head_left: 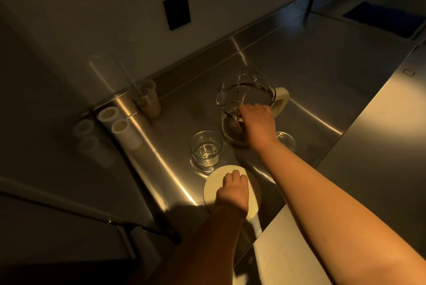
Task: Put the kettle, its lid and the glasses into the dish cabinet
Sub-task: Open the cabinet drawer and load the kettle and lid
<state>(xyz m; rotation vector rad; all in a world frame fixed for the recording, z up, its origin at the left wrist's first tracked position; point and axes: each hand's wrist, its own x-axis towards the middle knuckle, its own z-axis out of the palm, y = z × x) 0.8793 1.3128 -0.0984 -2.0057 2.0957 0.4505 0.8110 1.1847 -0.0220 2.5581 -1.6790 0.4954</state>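
Note:
A glass kettle (247,93) with a cream handle stands open-topped on the steel counter (311,72). My right hand (257,123) grips its near wall, with fingertips showing through the glass. The round cream lid (215,184) lies flat near the counter's front edge. My left hand (232,190) rests on top of it with fingers curled; what they hold underneath is hidden. One clear glass (205,151) stands between lid and kettle. A second glass (287,140) peeks out behind my right forearm.
Two white tubes (118,126) lie at the counter's left end beside a plastic cup with a straw (147,99). Black outlet plates (177,11) sit on the back wall. A sink with a blue mat (382,17) lies far right. A pale panel (288,259) sits at the front.

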